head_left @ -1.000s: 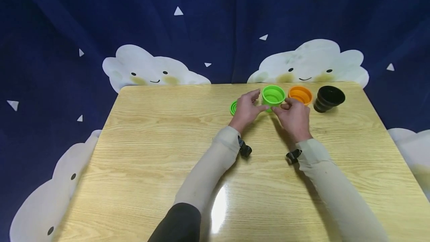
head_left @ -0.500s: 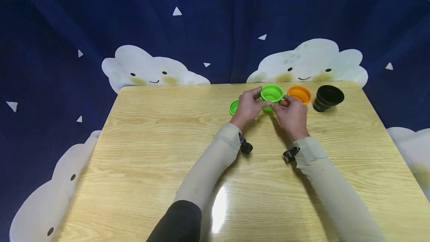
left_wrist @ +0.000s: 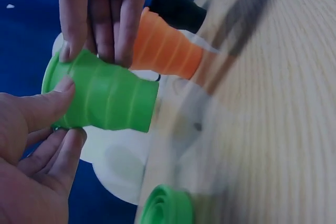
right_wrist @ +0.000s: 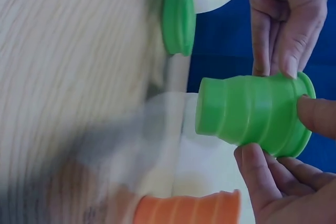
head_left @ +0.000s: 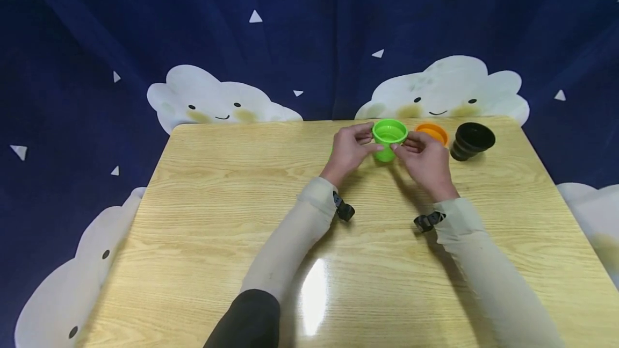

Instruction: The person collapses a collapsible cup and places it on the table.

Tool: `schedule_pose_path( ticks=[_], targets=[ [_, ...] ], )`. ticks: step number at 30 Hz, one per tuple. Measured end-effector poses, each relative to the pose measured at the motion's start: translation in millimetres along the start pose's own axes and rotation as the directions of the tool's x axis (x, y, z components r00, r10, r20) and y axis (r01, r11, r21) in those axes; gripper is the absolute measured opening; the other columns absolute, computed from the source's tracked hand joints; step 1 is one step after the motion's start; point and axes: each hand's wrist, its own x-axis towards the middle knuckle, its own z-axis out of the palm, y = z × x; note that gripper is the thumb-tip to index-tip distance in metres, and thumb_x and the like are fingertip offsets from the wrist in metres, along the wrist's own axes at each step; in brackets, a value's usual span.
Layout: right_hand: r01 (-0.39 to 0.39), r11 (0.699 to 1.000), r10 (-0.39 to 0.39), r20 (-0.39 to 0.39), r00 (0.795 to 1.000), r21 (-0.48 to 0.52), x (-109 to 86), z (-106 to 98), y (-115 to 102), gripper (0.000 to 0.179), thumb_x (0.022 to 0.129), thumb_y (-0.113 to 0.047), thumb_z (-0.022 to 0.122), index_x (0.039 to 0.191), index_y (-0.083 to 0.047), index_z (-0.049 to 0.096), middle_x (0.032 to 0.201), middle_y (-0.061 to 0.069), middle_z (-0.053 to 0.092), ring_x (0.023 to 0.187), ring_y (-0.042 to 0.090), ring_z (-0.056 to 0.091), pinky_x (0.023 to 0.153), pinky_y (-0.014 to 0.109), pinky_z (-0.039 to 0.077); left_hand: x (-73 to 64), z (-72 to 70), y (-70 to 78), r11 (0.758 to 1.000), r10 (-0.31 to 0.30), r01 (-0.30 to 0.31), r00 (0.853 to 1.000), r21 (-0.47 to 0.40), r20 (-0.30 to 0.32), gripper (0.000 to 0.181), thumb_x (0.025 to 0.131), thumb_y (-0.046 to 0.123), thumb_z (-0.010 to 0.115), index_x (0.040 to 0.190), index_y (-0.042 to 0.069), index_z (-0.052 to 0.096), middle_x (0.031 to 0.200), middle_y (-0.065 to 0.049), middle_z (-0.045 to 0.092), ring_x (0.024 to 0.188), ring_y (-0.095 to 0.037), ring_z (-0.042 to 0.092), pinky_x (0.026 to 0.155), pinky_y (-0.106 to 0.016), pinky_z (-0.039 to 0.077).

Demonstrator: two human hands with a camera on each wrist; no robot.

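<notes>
Both hands hold a green collapsible cup, pulled out to its full stepped height with its rim up. My left hand pinches the rim from the left, thumb on the near side. From the right, my right hand pinches the same rim between thumb and fingers. In the wrist views the cup's base seems to hang a little above the tabletop. A second green collapsible cup, folded flat, lies left of the held one; in the head view my left hand nearly hides it.
An orange collapsible cup stands just right of the held cup, partly behind my right hand. Farther right is a black collapsible cup. The wooden table ends at a dark blue curtain with clouds.
The green cup has risen slightly and shifted a little left, and more of its wall shows below the rim. My left hand has moved left, covering the flat green cup.
</notes>
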Motion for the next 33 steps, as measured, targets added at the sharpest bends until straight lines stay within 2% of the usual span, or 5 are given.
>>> schedule_pose_path(
  ticks=[6, 16, 23, 27, 33],
  targets=[
    [0.000, 0.999, -0.001, 0.027, 1.000, 0.045, -3.4, -7, -7, 0.059, 0.093, -0.034, 0.074, 0.134, 0.005, 0.058, 0.120, 0.021, 0.067, 0.106, 0.029, 0.067, 0.078, 0.014, 0.055, -2.0, -12.3, 7.7, 0.998, 0.067, -0.066, 0.997, -0.008, 0.027, 0.051, 0.077, -0.002, 0.085, 0.125, -0.005, 0.067, 0.109, -0.020, 0.072, 0.097, -0.028, 0.072, 0.080, -0.019, 0.057],
    [-0.007, 0.988, 0.001, 0.038, 0.999, 0.152, -4.9, -13, -17, 0.054, 0.096, -0.033, 0.070, 0.130, 0.008, 0.060, 0.113, 0.021, 0.066, 0.091, 0.020, 0.069, 0.077, 0.021, 0.059, -3.4, -26.3, 18.9, 0.978, 0.180, -0.180, 0.984, 0.110, 0.011, 0.041, 0.076, 0.009, 0.089, 0.114, 0.001, 0.075, 0.097, -0.015, 0.072, 0.081, -0.014, 0.070, 0.072, -0.019, 0.058],
    [-0.020, 0.975, 0.005, 0.065, 0.998, 0.222, -7.5, -17, -25, 0.052, 0.097, -0.033, 0.069, 0.128, 0.009, 0.061, 0.114, 0.022, 0.065, 0.084, 0.018, 0.071, 0.077, 0.027, 0.060, -4.5, -31.6, 28.4, 0.923, 0.276, -0.273, 0.961, 0.270, 0.024, 0.041, 0.075, 0.021, 0.090, 0.111, 0.005, 0.078, 0.105, -0.008, 0.069, 0.094, -0.017, 0.068, 0.081, -0.017, 0.054],
    [-0.016, 0.966, 0.001, 0.059, 0.998, 0.257, -8.3, -18, -28, 0.049, 0.098, -0.029, 0.068, 0.126, 0.010, 0.062, 0.111, 0.022, 0.065, 0.079, 0.013, 0.070, 0.076, 0.028, 0.061, -5.0, -33.2, 32.3, 0.908, 0.313, -0.324, 0.946, 0.265, 0.083, 0.041, 0.079, 0.020, 0.087, 0.116, 0.007, 0.077, 0.121, -0.008, 0.070, 0.114, -0.012, 0.063, 0.093, -0.017, 0.050],
    [0.001, 0.964, -0.017, 0.058, 0.998, 0.266, -9.8, -18, -30, 0.048, 0.098, -0.030, 0.068, 0.125, 0.009, 0.064, 0.108, 0.021, 0.067, 0.078, 0.013, 0.071, 0.075, 0.028, 0.061, -6.5, -33.5, 34.3, 0.933, 0.313, -0.336, 0.934, 0.127, 0.171, 0.038, 0.085, 0.014, 0.081, 0.119, 0.002, 0.073, 0.127, -0.011, 0.068, 0.119, -0.011, 0.061, 0.100, -0.025, 0.050]
  ],
)
